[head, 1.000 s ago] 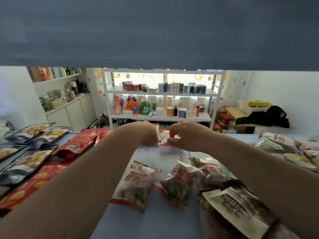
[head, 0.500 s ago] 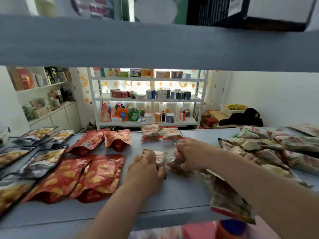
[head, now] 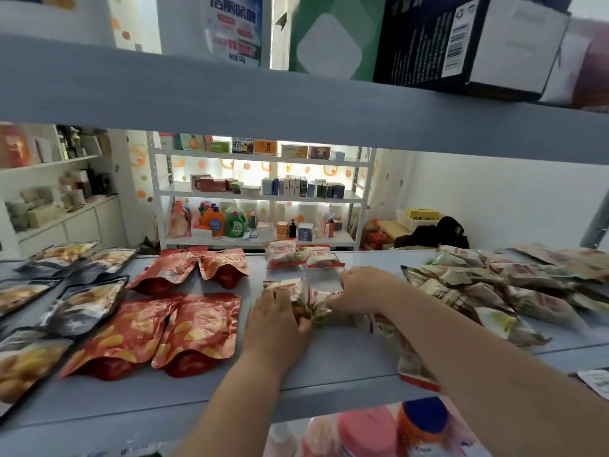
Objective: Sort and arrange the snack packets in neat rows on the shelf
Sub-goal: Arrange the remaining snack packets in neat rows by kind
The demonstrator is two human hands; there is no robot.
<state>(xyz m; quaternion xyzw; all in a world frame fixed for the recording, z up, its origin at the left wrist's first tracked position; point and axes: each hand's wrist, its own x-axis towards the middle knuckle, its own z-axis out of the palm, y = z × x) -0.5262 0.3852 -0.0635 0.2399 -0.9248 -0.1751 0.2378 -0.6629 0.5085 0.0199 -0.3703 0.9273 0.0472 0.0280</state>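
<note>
Mid-shelf, left hand and right hand still gripping two white packets, now nearer together.

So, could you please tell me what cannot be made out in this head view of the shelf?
Head view only:
- Prints on the white snack packets: covered by the left hand and right hand.
- Packet at the shelf's front edge: mostly under the right forearm.
- Black pouches: cut off by the left edge.
- Bottles below the shelf: blurred, cut by the bottom edge.
</note>
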